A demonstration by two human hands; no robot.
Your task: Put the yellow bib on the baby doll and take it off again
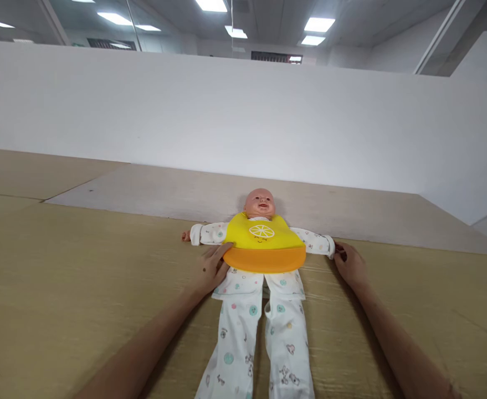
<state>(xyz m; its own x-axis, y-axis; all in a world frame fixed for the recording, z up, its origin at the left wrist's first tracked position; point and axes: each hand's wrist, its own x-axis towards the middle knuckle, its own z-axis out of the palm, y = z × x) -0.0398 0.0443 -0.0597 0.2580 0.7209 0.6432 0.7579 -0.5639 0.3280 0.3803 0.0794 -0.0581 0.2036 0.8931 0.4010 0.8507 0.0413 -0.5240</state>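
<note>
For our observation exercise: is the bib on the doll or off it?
On: the yellow bib covers the chest of the baby doll, under its chin.

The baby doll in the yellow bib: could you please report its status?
Left hand on lower edge of yellow bib. Right hand at sleeve cuff. Baby doll face-up, arms out. Nothing in the way.

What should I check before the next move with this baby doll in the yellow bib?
Bald plastic baby doll lying face-up: ok.
Yellow-and-orange bib flat on its chest: ok.
Bib fastening behind the neck: cannot tell, hidden.
Left hand touching the bib's orange edge: ok.
Right hand gripping the white printed sleeve: cannot tell.
White printed trousers lying straight: ok.
</note>
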